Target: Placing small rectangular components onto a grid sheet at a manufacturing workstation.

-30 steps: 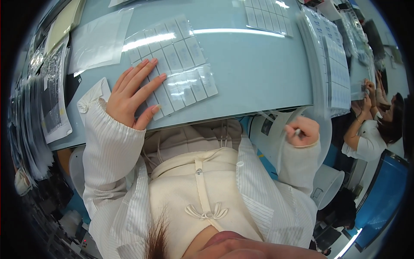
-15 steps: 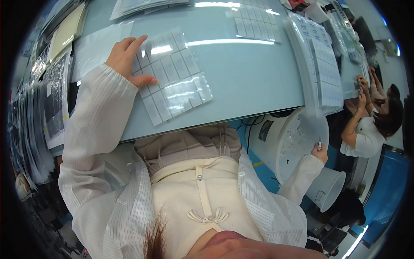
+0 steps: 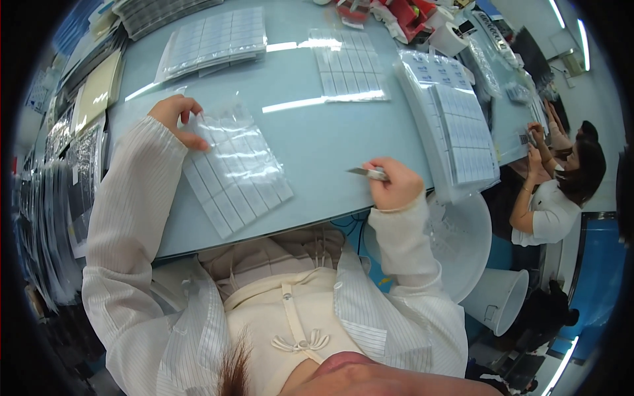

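On the pale blue tabletop in front of me lies a clear-wrapped sheet [image 3: 239,173] divided into rows of pale rectangular pieces, tilted to the table's edge. My left hand [image 3: 177,122] holds its left edge, thumb on top and fingers curled by the upper corner. To the right, my right hand [image 3: 396,185] is closed around a utility knife [image 3: 376,173]. Its blade points left, above the table and apart from the sheet. Part of the knife's handle is hidden in my fist.
A similar sheet [image 3: 350,66] and a stack of sheets [image 3: 214,43] lie farther back. A thick stack [image 3: 462,132] stands at the right edge, above a white bin [image 3: 462,247]. Plastic-covered piles [image 3: 96,82] line the left. Another person [image 3: 555,191] sits at the far right.
My right hand has come up from over the white bin to above the table with the knife. My left hand stays at the sheet, its fingers more curled. The view has shifted.
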{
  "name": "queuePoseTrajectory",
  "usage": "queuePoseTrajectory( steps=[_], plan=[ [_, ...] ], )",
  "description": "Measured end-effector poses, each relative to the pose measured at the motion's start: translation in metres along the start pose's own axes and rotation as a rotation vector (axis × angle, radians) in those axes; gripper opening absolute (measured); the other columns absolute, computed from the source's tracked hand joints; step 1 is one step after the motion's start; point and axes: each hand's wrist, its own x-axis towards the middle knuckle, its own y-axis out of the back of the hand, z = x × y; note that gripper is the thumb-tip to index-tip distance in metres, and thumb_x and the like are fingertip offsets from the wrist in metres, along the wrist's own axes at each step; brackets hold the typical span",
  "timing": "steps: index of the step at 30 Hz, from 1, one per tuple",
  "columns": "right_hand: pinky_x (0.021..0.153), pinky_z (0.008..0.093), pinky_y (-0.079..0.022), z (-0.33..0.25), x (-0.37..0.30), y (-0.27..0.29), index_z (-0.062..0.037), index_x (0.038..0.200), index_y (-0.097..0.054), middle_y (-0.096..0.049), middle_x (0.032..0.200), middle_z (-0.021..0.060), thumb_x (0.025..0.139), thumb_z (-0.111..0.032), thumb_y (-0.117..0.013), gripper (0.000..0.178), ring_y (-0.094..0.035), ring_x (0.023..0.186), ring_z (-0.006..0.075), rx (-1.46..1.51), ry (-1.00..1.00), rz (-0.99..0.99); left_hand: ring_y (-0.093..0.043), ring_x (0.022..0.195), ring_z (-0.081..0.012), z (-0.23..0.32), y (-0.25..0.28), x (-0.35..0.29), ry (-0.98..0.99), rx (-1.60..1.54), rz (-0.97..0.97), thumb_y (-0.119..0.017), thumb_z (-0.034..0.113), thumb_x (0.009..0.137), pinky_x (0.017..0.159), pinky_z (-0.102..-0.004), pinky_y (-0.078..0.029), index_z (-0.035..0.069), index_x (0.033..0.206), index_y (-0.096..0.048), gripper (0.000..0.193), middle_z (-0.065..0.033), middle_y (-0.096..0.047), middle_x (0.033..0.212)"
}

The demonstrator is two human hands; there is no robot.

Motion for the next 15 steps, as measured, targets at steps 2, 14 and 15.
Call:
queuePoseTrajectory(
  steps=[2,14,15],
  plan=[
    [0.048,0.0339,-0.043,-0.004,0.013,-0.016,-0.0058,0.085,-0.071,-0.060,0.060,0.0126,0.088,-0.015,-0.073,0.010,-0.058,0.050,0.0289,0.032,-0.045,-0.095,-0.061,0.082,-0.0161,-0.016,0.006,0.002,-0.019,-0.269,-0.040,-0.093,0.032,0.072,0.075,-0.0318,-0.050,0.005,0.100,-0.075,0.043,-0.0072,-0.067,0.086],
    [0.053,0.0172,-0.033,0.011,0.017,-0.019,-0.0006,0.091,-0.070,-0.061,0.072,-0.0055,0.092,-0.012,-0.076,0.013,-0.043,0.062,-0.0003,0.543,-0.392,0.065,-0.058,0.078,-0.0083,0.079,0.053,0.076,-0.524,-0.446,-0.011,-0.073,0.021,0.092,0.074,-0.0267,-0.047,0.000,0.095,-0.073,0.021,0.0003,-0.066,0.078],
    [0.054,0.0171,-0.034,0.009,0.018,-0.019,-0.0005,0.091,-0.070,-0.061,0.073,-0.0051,0.092,-0.012,-0.076,0.013,-0.043,0.062,0.0001,0.550,-0.398,0.060,-0.056,0.080,-0.0078,0.092,0.057,0.085,-0.495,-0.421,0.075,-0.071,0.023,0.093,0.077,-0.0269,-0.046,0.001,0.094,-0.072,0.022,0.0011,-0.064,0.079]
  ],
)
